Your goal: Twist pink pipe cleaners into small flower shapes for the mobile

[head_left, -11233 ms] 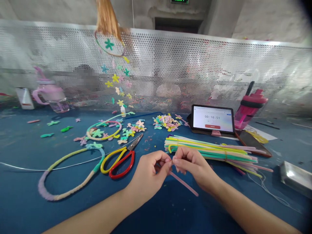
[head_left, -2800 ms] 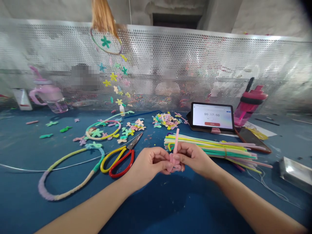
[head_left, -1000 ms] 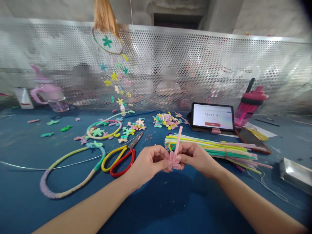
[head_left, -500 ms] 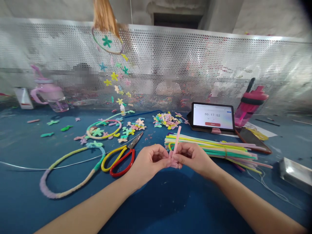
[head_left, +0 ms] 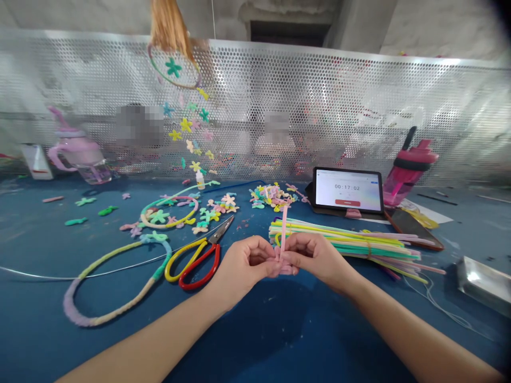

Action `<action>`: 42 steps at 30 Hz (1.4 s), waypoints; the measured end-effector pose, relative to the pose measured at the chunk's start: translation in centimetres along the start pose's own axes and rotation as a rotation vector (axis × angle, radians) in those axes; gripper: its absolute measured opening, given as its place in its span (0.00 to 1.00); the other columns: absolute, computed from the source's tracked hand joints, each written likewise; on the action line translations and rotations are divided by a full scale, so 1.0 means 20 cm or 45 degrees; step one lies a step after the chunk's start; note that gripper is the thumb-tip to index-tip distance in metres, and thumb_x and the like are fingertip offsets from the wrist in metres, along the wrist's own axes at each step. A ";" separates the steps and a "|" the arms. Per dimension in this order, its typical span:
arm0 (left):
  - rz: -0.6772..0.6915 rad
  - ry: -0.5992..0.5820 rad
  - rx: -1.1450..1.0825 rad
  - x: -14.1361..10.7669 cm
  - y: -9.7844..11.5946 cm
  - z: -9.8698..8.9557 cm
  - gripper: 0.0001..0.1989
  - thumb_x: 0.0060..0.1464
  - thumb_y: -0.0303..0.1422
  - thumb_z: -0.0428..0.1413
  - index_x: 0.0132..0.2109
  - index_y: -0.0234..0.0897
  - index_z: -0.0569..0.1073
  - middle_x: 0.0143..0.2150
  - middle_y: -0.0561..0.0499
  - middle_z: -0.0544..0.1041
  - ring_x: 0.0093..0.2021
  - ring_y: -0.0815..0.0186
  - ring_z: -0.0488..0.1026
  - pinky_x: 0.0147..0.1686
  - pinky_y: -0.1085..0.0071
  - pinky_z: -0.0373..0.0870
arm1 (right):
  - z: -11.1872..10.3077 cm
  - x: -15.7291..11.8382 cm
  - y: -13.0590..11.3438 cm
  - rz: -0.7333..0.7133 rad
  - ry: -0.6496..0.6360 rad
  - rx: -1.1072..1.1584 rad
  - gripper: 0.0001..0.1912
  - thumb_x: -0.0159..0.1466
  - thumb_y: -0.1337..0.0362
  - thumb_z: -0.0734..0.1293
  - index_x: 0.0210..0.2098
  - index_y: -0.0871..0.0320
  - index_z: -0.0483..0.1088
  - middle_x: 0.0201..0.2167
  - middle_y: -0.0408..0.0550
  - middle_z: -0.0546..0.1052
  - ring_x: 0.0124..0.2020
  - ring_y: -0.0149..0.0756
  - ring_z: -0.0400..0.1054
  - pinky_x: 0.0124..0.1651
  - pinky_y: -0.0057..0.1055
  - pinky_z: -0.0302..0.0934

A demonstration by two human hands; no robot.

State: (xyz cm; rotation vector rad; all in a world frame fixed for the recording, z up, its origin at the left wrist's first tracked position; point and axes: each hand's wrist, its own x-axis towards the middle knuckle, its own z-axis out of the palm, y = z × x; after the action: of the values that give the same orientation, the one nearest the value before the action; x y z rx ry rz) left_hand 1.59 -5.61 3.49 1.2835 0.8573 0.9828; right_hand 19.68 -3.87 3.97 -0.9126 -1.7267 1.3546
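Pinching in tight at the centre, both hands were on it: the left hand (head_left: 241,268) and the right hand (head_left: 319,260) clenched fingertip to fingertip around a pink pipe cleaner (head_left: 283,229), held above the blue tabletop (head_left: 279,340). Its straight end stood upright between them, while its lower part was bent into small loops, half hidden by the fingers. Light, fuzzy stuff, that: soft pile over what looked like thin wire, bendable yet springy, best gripped right at the bends, with the long free end apt to wobble. Just left lay scissors (head_left: 221,230) with red and yellow handles; just right, a banded bundle of pipe cleaners (head_left: 343,242). Farther off sat a heap of fuzzy flower shapes (head_left: 271,194), a tablet (head_left: 347,187) showing a timer, and a perforated metal screen (head_left: 255,96).
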 end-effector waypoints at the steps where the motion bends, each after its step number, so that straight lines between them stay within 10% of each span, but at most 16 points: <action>1: -0.002 -0.001 -0.013 0.00 0.00 0.00 0.13 0.42 0.29 0.64 0.33 0.34 0.67 0.27 0.53 0.76 0.31 0.65 0.75 0.35 0.69 0.71 | 0.00 0.00 0.00 0.000 0.006 -0.008 0.10 0.53 0.59 0.71 0.29 0.60 0.71 0.21 0.42 0.72 0.21 0.27 0.65 0.26 0.25 0.61; 42: 0.267 -0.011 0.442 -0.02 -0.02 0.03 0.03 0.50 0.28 0.57 0.32 0.32 0.70 0.31 0.47 0.77 0.33 0.62 0.75 0.36 0.68 0.72 | 0.07 -0.02 0.02 0.507 -0.006 0.534 0.11 0.50 0.63 0.71 0.27 0.60 0.64 0.17 0.38 0.67 0.19 0.22 0.58 0.25 0.20 0.54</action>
State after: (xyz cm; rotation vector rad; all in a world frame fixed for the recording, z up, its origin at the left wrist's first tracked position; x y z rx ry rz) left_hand 1.93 -6.25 3.12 1.6995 0.9269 1.0197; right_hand 18.60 -4.76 3.39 -1.0362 -1.2251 1.8879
